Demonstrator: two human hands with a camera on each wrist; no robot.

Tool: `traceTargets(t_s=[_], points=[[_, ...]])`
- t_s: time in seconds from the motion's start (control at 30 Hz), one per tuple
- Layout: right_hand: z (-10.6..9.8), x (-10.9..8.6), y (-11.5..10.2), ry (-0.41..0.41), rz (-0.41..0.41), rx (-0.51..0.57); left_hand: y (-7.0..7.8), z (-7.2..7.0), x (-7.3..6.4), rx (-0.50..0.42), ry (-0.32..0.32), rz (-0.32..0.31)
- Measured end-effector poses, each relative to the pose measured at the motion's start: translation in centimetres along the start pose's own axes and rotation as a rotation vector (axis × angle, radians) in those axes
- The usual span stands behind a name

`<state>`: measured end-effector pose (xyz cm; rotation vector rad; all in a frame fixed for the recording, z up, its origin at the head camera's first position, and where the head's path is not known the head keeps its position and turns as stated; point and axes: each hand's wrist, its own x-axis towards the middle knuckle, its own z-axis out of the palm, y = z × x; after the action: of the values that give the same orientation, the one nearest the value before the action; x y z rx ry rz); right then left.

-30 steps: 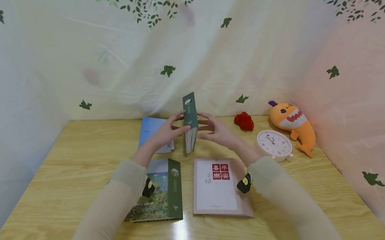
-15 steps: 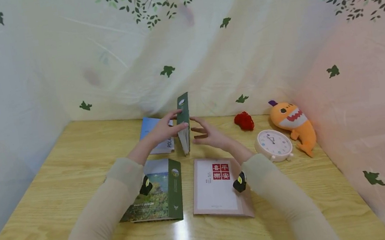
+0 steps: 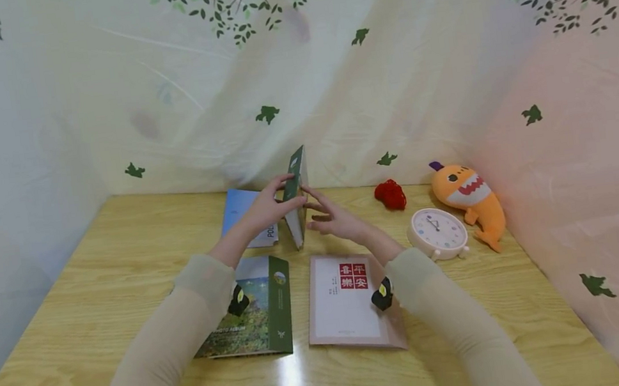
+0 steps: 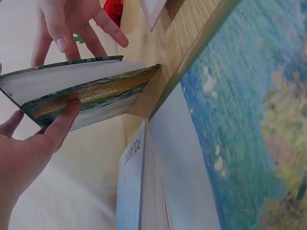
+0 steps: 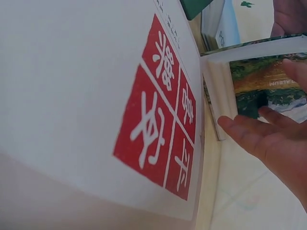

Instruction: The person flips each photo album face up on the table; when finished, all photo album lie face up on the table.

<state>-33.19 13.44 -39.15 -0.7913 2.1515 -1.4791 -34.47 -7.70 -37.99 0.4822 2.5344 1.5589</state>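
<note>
Toward the back of the table, a small green photo album (image 3: 293,221) stands on edge, its covers slightly parted and its pages showing. My left hand (image 3: 264,214) holds it near the spine, with one finger along the painted cover in the left wrist view. On the other side, my right hand (image 3: 342,220) has its fingers spread and touches the facing cover (image 5: 264,76). A larger green photo album (image 3: 254,309) lies flat below my left wrist. Beside it, below my right wrist, lies a pink-and-white book (image 3: 345,317) with red character squares.
A blue book (image 3: 237,207) lies behind my left hand. To the right are red yarn (image 3: 390,195), a pink clock (image 3: 438,232) and an orange shark plush (image 3: 478,198). A printed curtain (image 3: 209,134) hangs behind the wooden table (image 3: 96,296).
The small album has shifted slightly left and turned, so its spine faces me less squarely. My right hand drew back a little from the album, then came against its cover again.
</note>
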Motion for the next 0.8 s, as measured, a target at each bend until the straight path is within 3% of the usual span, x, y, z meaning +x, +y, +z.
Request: traceTargets(t_s=[0.13,0.3,0.53,0.8], points=[[0.0,-0.1,-0.1,0.02,-0.026,0.003,0.4,0.2,-0.2,-0.06,0.011,0.024],[-0.4,0.6,1.3,0.117,-0.034,-0.057,1.5,0.2,-0.7,-0.106,0.029,0.062],[-1.0,0.4,1.7,0.249,0.059,-0.106,1.6,0.7,-0.6,-0.155,0.029,0.129],[-1.4,-0.6,1.9,0.344,0.2,-0.072,1.8,1.6,-1.3,-0.165,0.029,0.205]])
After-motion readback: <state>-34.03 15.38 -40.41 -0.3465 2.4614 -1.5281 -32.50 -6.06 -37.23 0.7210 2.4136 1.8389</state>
